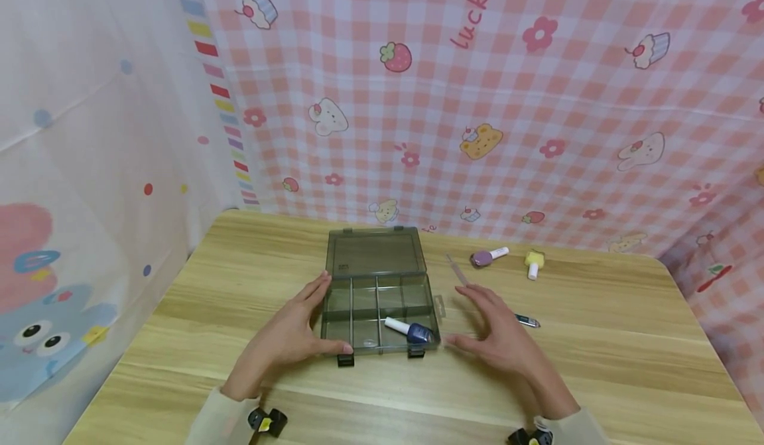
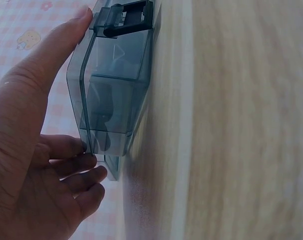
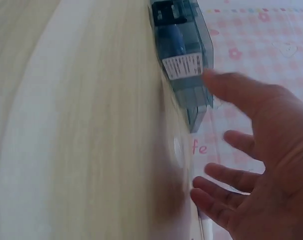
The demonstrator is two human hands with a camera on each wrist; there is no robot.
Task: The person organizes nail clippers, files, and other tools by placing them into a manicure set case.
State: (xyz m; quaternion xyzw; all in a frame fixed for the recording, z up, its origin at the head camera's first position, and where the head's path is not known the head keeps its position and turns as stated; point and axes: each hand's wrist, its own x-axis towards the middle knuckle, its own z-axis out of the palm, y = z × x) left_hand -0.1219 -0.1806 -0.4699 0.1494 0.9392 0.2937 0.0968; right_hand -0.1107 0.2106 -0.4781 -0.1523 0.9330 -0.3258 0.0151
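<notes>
A see-through grey compartment box (image 1: pixel 364 312) lies on the table with its lid (image 1: pixel 376 253) tipped back open. In its front right part lies a dark blue nail polish bottle (image 1: pixel 420 333) with a white cap. My left hand (image 1: pixel 286 332) holds the box at its left end, thumb on the front edge and fingertips along the side near the back, as the left wrist view shows too. Fingers spread, my right hand (image 1: pixel 498 332) hovers by the right end, its thumb (image 3: pixel 231 90) close to the wall with the barcode label (image 3: pixel 183 66).
Behind the right hand are a thin nail file (image 1: pixel 456 269), a purple nail polish bottle (image 1: pixel 481 258) and a yellow one (image 1: pixel 534 258). A small dark, shiny tool (image 1: pixel 528 320) lies beside the right hand, partly hidden. A checked curtain (image 1: pixel 430 113) hangs along the wooden table's (image 1: pixel 597 339) back edge.
</notes>
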